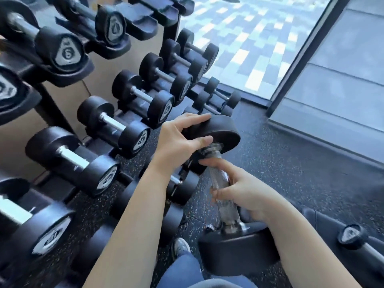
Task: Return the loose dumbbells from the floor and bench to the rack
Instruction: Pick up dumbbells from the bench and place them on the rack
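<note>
A knee in blue jeans [182, 271] and a shoe [181, 246] sit at the bottom edge. Just above them the dumbbell [217, 177] stands nearly upright, clear of the rack, its lower head beside the knee (whether that head rests on anything cannot be told). The right hand [245, 192] holds the knurled handle, fingers curled loosely round it with the forefinger stretched toward the upper collar. The left hand [178, 142] clamps the upper head, fingers laid over its top face and thumb pressed under the rim. Beneath the left forearm, loose dumbbells [182, 190] lie on the speckled floor [291, 163] just beside the rack [143, 23]. Beyond, racked dumbbells [113, 123] fill the sloping tiers, with bare cradles on the top row and a window [259, 38] at the far end.
</note>
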Motion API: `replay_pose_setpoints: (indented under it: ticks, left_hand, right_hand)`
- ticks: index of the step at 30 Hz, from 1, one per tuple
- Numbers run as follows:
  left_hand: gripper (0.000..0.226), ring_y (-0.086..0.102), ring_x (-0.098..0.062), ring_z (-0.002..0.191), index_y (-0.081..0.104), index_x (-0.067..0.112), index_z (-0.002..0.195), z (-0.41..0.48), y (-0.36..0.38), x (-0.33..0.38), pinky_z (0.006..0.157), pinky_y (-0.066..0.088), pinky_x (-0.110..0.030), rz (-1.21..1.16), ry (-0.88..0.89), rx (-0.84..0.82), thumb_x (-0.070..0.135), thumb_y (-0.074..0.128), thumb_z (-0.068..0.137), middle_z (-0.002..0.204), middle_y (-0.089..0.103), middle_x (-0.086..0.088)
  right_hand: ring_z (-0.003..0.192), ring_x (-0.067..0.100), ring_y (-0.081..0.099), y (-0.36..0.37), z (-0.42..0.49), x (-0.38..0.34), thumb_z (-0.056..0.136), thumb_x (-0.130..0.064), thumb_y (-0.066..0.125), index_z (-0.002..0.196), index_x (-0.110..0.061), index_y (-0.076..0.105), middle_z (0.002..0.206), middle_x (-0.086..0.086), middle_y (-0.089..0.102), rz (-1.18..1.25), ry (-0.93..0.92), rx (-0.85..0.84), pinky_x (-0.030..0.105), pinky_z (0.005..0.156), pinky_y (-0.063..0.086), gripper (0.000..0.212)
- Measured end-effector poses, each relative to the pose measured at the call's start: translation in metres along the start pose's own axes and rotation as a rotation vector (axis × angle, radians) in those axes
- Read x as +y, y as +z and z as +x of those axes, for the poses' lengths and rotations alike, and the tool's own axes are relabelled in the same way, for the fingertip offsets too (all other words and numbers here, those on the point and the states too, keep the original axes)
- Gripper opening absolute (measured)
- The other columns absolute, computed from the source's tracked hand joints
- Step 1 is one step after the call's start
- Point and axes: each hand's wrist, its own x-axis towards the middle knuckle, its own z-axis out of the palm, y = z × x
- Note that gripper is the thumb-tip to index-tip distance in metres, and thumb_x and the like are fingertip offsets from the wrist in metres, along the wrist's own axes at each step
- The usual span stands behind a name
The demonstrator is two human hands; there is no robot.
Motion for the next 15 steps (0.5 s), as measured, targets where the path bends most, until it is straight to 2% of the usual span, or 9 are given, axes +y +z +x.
replay_pose_setpoints:
  ticks: [2,4,6,9,15]
  left_hand:
    - [0.046,0.063,-0.01,0.095,0.065,0.017,0.106,0.024,-0.009,-0.003,0.085,0.049,-0.023,-0.034,0.008,0.004,-0.003,0.076,0.067,0.1,0.066,-0.001]
    - [0.046,0.063,-0.011,0.094,0.065,0.02,0.104,0.043,-0.018,-0.005,0.085,0.05,-0.025,-0.05,0.016,0.02,-0.002,0.076,0.066,0.098,0.065,0.001]
    - [0.046,0.063,-0.012,0.094,0.065,0.021,0.104,0.058,-0.025,-0.008,0.086,0.05,-0.025,-0.05,0.014,0.031,-0.003,0.076,0.066,0.097,0.065,0.001]
    - [0.046,0.063,-0.011,0.097,0.066,0.021,0.104,0.076,-0.035,-0.013,0.088,0.049,-0.026,-0.028,0.01,0.033,-0.003,0.076,0.066,0.099,0.066,0.003]
    - [0.046,0.063,-0.011,0.097,0.065,0.017,0.106,0.105,-0.049,-0.029,0.088,0.05,-0.027,-0.021,-0.016,0.065,-0.003,0.076,0.066,0.102,0.066,0.0]
  right_hand:
    - [0.083,0.011,0.062,-0.007,0.022,-0.012,0.077,0.012,0.053,0.115,-0.043,0.054,0.114,-0.003,0.057,0.014,0.017,0.005,0.02,0.07,0.052,0.067]
    - [0.063,0.007,0.06,-0.012,0.041,-0.023,0.077,0.013,0.052,0.115,-0.042,0.055,0.097,0.001,0.059,0.012,0.035,0.003,0.015,0.054,0.047,0.067]
    - [0.052,0.001,0.057,-0.015,0.056,-0.033,0.078,0.014,0.05,0.117,-0.04,0.055,0.096,0.002,0.056,0.015,0.047,-0.011,0.013,0.044,0.042,0.067]
    - [0.051,-0.003,0.057,-0.019,0.076,-0.045,0.078,0.015,0.05,0.116,-0.04,0.055,0.111,0.003,0.055,0.031,0.049,-0.045,0.014,0.049,0.045,0.067]
    - [0.043,-0.006,0.053,-0.026,0.114,-0.051,0.08,0.016,0.049,0.117,-0.037,0.055,0.103,-0.002,0.049,0.083,0.05,-0.088,0.009,0.042,0.039,0.065]
